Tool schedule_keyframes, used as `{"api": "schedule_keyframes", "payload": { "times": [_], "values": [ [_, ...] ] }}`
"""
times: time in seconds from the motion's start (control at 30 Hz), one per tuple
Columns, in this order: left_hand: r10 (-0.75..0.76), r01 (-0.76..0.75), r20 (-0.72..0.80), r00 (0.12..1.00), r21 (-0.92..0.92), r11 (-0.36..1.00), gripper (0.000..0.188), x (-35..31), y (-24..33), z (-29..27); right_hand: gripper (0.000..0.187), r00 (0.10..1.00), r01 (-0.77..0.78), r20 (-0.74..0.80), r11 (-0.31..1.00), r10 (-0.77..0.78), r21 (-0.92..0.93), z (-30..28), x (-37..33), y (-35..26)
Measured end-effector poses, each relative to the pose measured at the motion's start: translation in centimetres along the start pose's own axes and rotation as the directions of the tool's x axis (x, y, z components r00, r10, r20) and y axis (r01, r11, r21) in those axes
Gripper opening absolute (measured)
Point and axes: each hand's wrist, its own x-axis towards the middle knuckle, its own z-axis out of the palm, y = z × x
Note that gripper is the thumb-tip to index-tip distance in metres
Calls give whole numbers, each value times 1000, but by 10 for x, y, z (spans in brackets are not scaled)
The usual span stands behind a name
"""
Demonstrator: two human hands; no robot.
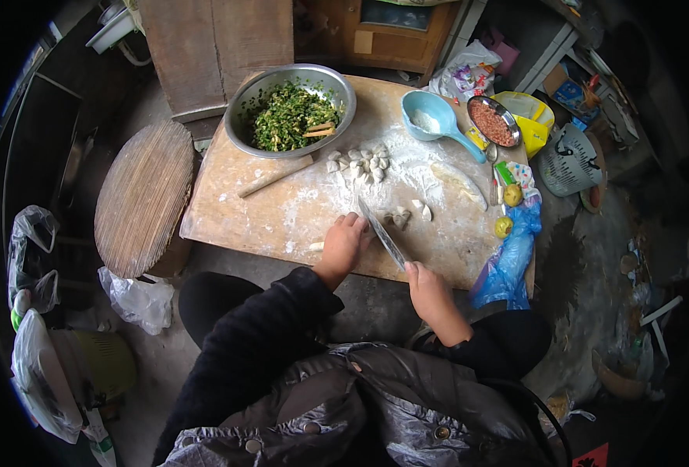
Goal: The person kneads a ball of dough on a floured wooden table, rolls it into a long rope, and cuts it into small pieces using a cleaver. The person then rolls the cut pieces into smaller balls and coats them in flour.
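Note:
My right hand (428,291) is closed round the handle of a knife (383,235), its blade slanting away to the far left across the floured board (282,226). Beside the blade, my left hand (343,247) is curled over a roll of dough (315,247); one pale end pokes out to the left. Most of that roll is hidden under the fingers. Just right of the blade lie a few cut dough pieces (397,218). Farther off is a heap of small dough pieces (358,162), with a long dough strip (458,182) to its right.
A metal bowl (235,128) of chopped green filling stands far left, a rolling pin (275,176) before it. On the right are a blue ladle (438,117), a dish of minced meat (494,121), yellow-green fruit (503,226) and a blue plastic bag (511,257). A round woven lid (143,198) stands left.

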Motion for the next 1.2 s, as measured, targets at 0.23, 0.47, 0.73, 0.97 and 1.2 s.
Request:
{"api": "schedule_keyframes", "payload": {
  "times": [0.23, 0.47, 0.73, 0.97, 1.2],
  "values": [
    [18, -19, 24, 1000, 49, 999, 32, -3, -3, 7, 44, 999, -34, 31, 991, 38, -131, 22, 13, -11],
    [-142, 142, -7, 990, 120, 983, 21, 0, -8, -13, 45, 996, -25, -87, 994, 35, 111, 23, 22, 5],
    [-204, 207, -56, 977, 43, 977, 16, -4, -15, -15, 45, 999, 35, -4, 999, -35, 5, 7, 10, -18],
    [-56, 49, -107, 993, -67, 997, 14, -1, -24, -10, 44, 997, 70, 33, 992, -67, -103, 36, 38, -31],
    [-230, 226, -9, 973, -161, 961, 17, 10, -31, -11, 48, 996, -27, -73, 964, 48, 266, 42, 34, 4]
  ]
}}
